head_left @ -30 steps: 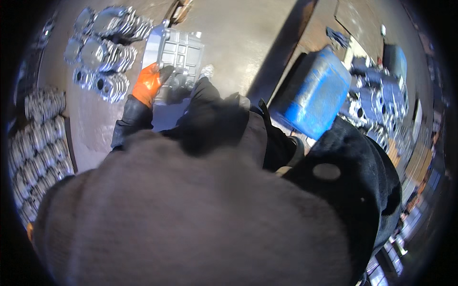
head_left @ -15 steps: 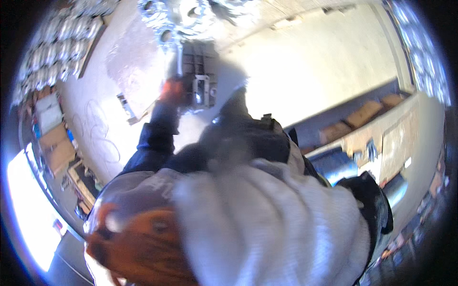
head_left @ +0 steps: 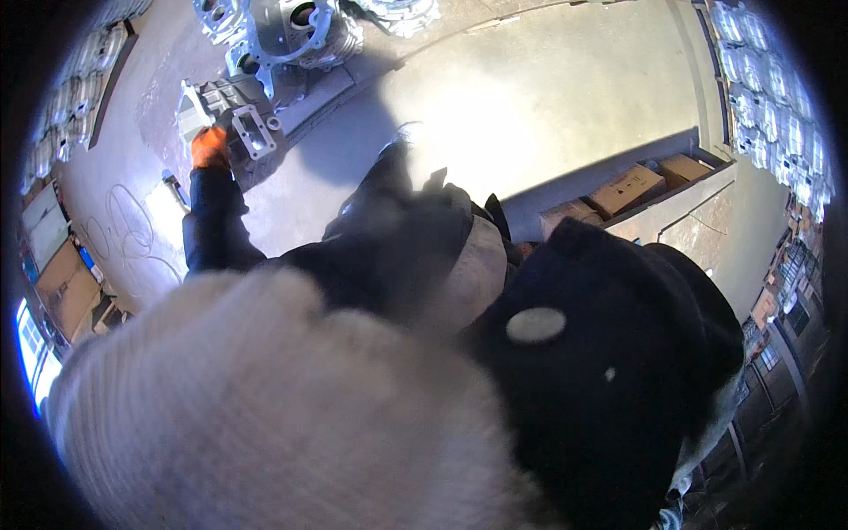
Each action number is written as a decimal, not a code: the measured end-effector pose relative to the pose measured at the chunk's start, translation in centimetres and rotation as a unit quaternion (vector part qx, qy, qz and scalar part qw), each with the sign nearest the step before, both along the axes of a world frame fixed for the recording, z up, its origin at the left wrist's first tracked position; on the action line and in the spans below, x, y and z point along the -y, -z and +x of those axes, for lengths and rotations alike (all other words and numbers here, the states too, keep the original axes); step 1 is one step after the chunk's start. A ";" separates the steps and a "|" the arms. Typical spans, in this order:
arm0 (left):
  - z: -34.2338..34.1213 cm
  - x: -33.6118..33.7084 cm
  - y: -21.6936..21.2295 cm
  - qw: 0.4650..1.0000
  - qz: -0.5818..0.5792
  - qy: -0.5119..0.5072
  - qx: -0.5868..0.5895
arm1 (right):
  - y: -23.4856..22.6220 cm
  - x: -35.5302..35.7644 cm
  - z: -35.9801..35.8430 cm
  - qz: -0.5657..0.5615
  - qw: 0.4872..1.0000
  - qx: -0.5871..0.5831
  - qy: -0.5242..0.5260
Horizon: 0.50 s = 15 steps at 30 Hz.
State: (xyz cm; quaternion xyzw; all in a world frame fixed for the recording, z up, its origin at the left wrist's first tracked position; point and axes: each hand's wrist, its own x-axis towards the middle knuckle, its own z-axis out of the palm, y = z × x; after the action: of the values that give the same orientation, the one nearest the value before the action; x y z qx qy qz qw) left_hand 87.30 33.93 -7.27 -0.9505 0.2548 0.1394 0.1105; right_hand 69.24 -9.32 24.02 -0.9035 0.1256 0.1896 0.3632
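My left hand (head_left: pixel 210 148), in an orange glove, is at the near edge of a grey metal casting (head_left: pixel 231 95) at the upper left. Its fingers appear closed on that edge, though partly hidden. A pale flange with a rectangular opening faces me on the casting. Just beyond lie larger shiny metal housings (head_left: pixel 287 55) with round bores. My right hand (head_left: pixel 265 397), in a white knit glove, is very close and blurred, filling the lower left. Its fingers are out of sight, so what it holds, if anything, cannot be seen. A dark sleeve (head_left: pixel 609 353) covers the right arm.
Cardboard boxes (head_left: pixel 625 190) sit in a long dark trough at the right. Stacked shiny castings stand at the far right (head_left: pixel 768 106) and far left (head_left: pixel 75 97). A thin cable (head_left: pixel 132 230) lies looped on the floor at left. Bright glare washes the middle of the floor.
My right glove has moved leftward across the lower view, and its orange part has gone out of sight. The left hand and the casting now appear farther left. The whole view has shifted.
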 end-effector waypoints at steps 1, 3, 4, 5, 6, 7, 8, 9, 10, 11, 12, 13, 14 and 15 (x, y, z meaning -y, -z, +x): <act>1.5 0.6 0.8 0.999 0.023 -0.015 -0.015 | -0.2 0.2 0.6 -0.003 1.000 -0.001 0.007; 5.4 2.0 3.3 0.993 0.099 -0.040 -0.046 | -0.7 0.7 1.4 -0.014 1.000 0.005 0.024; 6.8 2.7 5.0 0.985 0.153 -0.052 -0.065 | -1.1 1.0 1.6 -0.019 0.999 0.010 0.038; 8.9 2.4 5.9 0.973 0.206 -0.067 -0.085 | -1.4 1.4 1.7 -0.025 0.999 0.024 0.041; 10.4 2.0 6.7 0.978 0.178 -0.076 -0.079 | -1.5 2.0 1.3 -0.032 0.998 0.035 0.047; 11.1 2.2 8.0 0.982 0.155 -0.089 -0.064 | -1.7 2.8 0.5 -0.047 0.996 0.059 0.048; 11.7 2.6 8.9 0.983 0.110 -0.130 -0.062 | -1.6 3.6 -0.5 -0.048 0.993 0.057 0.087; 12.4 3.0 9.8 0.980 0.075 -0.177 -0.048 | -1.3 4.4 -1.6 -0.058 0.985 0.037 0.159; 12.9 3.4 10.1 0.961 0.019 -0.270 -0.061 | -0.5 5.2 -3.7 -0.117 0.971 0.035 0.206; 13.3 4.0 10.2 0.937 -0.054 -0.342 -0.053 | 0.5 6.3 -5.3 -0.168 0.949 0.036 0.264; 13.6 4.5 10.2 0.901 -0.131 -0.408 -0.068 | 0.6 6.8 -7.6 -0.101 0.935 0.019 0.339; 14.0 5.0 9.9 0.896 -0.154 -0.409 -0.078 | 0.5 7.0 -10.1 -0.043 0.882 -0.044 0.468; 14.3 5.4 9.7 0.923 -0.138 -0.353 -0.062 | 0.4 6.8 -12.6 -0.020 0.884 -0.033 0.467; 14.6 5.7 9.5 0.964 -0.064 -0.242 -0.086 | 0.2 6.3 -14.8 0.000 0.865 -0.047 0.499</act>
State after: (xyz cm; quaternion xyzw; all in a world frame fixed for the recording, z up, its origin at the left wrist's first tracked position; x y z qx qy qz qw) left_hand 101.92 28.24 -16.74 -0.9734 0.0343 0.2265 -0.0099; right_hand 54.40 -15.60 23.77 -0.7103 0.5767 0.0252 0.4028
